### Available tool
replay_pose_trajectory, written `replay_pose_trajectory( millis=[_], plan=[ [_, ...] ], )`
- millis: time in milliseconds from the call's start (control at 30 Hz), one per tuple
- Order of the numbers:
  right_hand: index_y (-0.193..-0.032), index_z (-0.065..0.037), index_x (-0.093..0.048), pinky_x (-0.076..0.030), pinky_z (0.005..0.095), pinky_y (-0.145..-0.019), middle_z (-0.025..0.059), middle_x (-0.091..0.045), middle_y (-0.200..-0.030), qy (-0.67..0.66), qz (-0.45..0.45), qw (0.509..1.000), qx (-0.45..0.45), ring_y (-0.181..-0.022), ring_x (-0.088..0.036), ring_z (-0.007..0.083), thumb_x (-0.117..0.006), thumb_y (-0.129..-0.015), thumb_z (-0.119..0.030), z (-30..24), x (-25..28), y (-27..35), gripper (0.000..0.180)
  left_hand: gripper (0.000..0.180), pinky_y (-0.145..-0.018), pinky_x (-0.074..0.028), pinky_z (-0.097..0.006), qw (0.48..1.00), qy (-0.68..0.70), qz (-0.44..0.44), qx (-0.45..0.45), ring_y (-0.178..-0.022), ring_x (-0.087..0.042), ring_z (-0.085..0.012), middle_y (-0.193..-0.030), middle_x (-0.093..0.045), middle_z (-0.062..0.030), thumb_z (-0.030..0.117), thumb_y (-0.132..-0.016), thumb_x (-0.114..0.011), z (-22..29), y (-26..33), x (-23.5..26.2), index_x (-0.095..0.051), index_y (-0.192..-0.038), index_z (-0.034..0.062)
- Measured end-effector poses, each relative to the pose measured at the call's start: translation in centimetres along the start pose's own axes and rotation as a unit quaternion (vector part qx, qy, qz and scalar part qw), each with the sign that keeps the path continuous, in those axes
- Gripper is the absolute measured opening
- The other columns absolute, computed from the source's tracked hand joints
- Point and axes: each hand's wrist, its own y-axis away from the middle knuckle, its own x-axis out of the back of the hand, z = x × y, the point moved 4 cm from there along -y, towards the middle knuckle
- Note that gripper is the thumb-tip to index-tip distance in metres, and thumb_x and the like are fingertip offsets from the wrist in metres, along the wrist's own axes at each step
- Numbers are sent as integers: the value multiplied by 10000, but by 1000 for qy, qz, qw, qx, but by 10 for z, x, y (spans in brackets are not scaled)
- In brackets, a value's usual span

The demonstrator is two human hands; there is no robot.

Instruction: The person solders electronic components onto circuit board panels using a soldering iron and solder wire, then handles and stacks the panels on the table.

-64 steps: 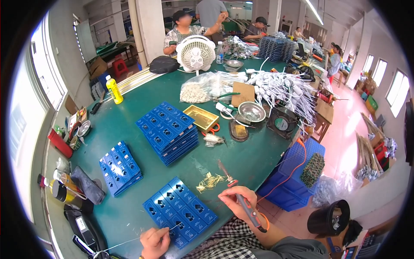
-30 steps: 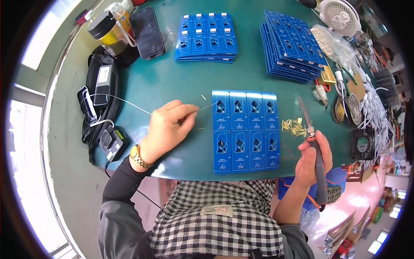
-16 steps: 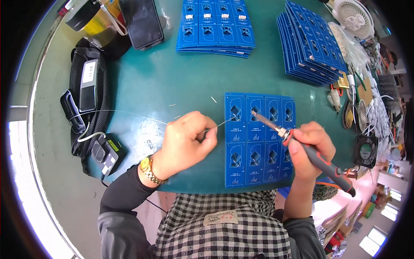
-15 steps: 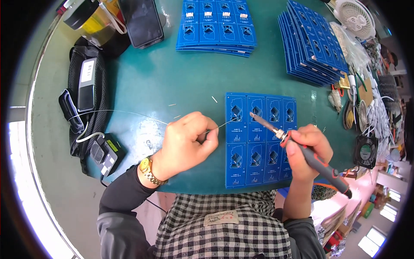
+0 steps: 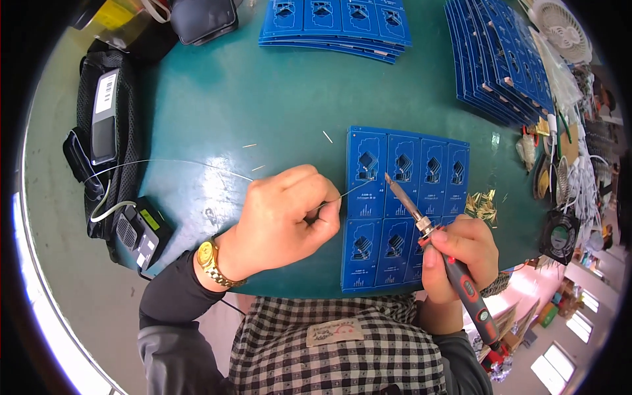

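The blue circuit-board panel [image 5: 401, 207] is laid flat on the green table [image 5: 276, 99], just ahead of the person's chest, and is made up of two rows of small boards.

Going from the left, a black bag [image 5: 105, 145] and a small black device [image 5: 138, 230] are seen at the table's edge, and a thin solder wire [image 5: 171, 162] is led from there in an arc to the left hand [image 5: 283, 220]. The left hand's fingers are closed together, pinched on the wire, whose free end is pointed at the upper left board of the panel. A gold wristwatch [image 5: 214, 260] is worn on that wrist.

Further right, a soldering iron [image 5: 447, 257] is gripped in the right hand [image 5: 461, 257], with the fingers wrapped tight round its red and black handle; its tip is held just beside the wire's end, over the same upper left board. Whether the tip touches the board cannot be told.

As a judgement, the work is taken to be at an early stage: the first board of the upper row is being attended to, and the remaining boards of the panel appear still to be done, though finished joints are too small to be made out.

To the right, loose brass pins [image 5: 484, 205] are scattered beside the panel, and stacks of blue panels [image 5: 500, 59] are piled further back.
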Motion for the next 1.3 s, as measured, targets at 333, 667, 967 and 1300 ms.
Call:
replay_pose_trajectory(
  millis=[333,667,967,1300],
  plan=[
    [-1058,-38,-610,-393,247,-451,83,-588,-712,-102,92,990,-42,-541,-538,149,-774,-719,-165,2,13,12,397,148,-406,-383,-275,1000,2,7,-2,-455,-479,-152,-596,-490,-25,-39,-678,-650,4,-1,1,-577,-711,84],
    [-1154,-85,-531,-228,228,-399,42,-525,-622,-580,184,734,-303,-426,-356,82,-446,-967,-304,26,23,18,300,135,-414,-383,-278,1000,2,5,16,-458,-481,-154,-601,-502,-27,-31,-688,-664,1,6,3,-599,-724,82],
    [-924,-45,-495,-329,233,-443,57,-512,-697,-345,197,896,-199,-495,-414,100,-547,-889,-173,16,25,17,143,125,-414,-376,-274,1000,8,2,4,-459,-473,-147,-606,-505,-28,-25,-715,-662,3,1,2,-593,-728,78],
    [-818,22,-609,-400,245,-439,87,-593,-595,72,-4,997,22,-450,-532,152,-667,-708,1,-9,-2,-1,126,122,-417,-375,-268,999,3,3,35,-470,-471,-139,-621,-522,-26,-29,-725,-653,-1,4,0,-583,-726,71]
  ],
)
